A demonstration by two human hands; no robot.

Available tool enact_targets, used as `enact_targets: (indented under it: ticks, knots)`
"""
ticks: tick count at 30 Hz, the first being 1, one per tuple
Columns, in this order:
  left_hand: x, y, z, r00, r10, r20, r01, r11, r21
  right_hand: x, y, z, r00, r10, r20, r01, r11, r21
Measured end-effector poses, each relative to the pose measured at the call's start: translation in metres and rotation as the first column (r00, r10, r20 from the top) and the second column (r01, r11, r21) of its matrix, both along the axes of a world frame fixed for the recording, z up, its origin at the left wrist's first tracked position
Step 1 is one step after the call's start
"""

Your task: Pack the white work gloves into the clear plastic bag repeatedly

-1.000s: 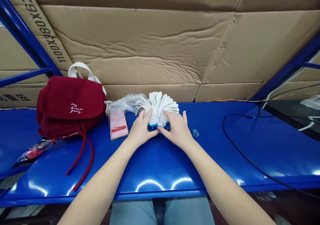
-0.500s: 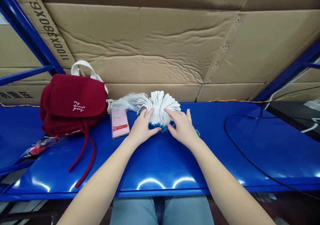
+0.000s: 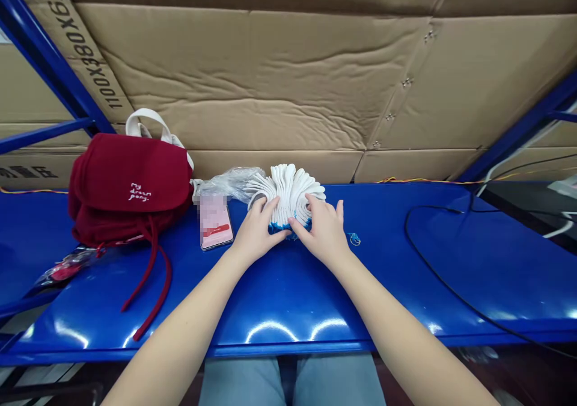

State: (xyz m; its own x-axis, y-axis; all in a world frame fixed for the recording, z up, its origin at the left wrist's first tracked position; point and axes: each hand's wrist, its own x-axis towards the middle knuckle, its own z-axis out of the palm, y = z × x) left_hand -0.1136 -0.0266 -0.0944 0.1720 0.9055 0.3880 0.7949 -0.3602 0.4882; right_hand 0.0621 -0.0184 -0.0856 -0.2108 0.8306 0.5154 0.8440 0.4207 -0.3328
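Note:
A thick bundle of white knit gloves (image 3: 287,189) with blue cuff edges sits near the back of the blue shelf, its folded layers fanned out at the top. My left hand (image 3: 256,231) grips the bundle's left side, thumb across the blue edge at the front. From the right, my right hand (image 3: 325,230) holds the other side, with its thumb pressed on the front and its little finger sticking out. Part of the blue edging is hidden behind my thumbs. A small blue loop of thread (image 3: 354,239) lies just right of my right hand.
Left of the gloves are a phone (image 3: 216,222), a crumpled clear plastic bag (image 3: 229,182) and a red backpack (image 3: 130,177) with dangling straps. A black cable (image 3: 424,261) curves over the right part of the blue shelf (image 3: 297,304). Cardboard (image 3: 252,63) stands behind.
My right hand has shifted slightly left along the bundle, its thumb nearer my left thumb. The thread loop beside it now shows fully. My left hand stays in place.

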Motion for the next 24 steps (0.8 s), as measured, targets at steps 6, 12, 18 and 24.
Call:
enact_targets:
  ticks: [6,12,18,24]
  knots:
    - [-0.0008,0.0029,-0.0060,1.000,-0.016,0.008,0.016,1.000,0.026,0.0002,0.0013,0.0000,1.000,-0.006,0.009,0.007,1.000,-0.020]
    - [-0.0042,0.0042,-0.0059,0.998,-0.052,0.030,0.051,0.998,0.030,0.0034,0.0034,0.0017,0.997,-0.063,0.039,0.064,0.998,-0.024]
    - [-0.0046,0.0030,-0.0027,0.997,-0.062,0.056,0.062,0.998,-0.002,-0.0013,-0.0004,0.0005,0.997,-0.065,0.047,0.065,0.998,0.002]
    - [-0.0048,0.0025,-0.0018,0.995,-0.082,0.062,0.083,0.996,-0.011,-0.0008,0.0008,-0.0003,0.996,-0.069,0.059,0.071,0.997,-0.034]
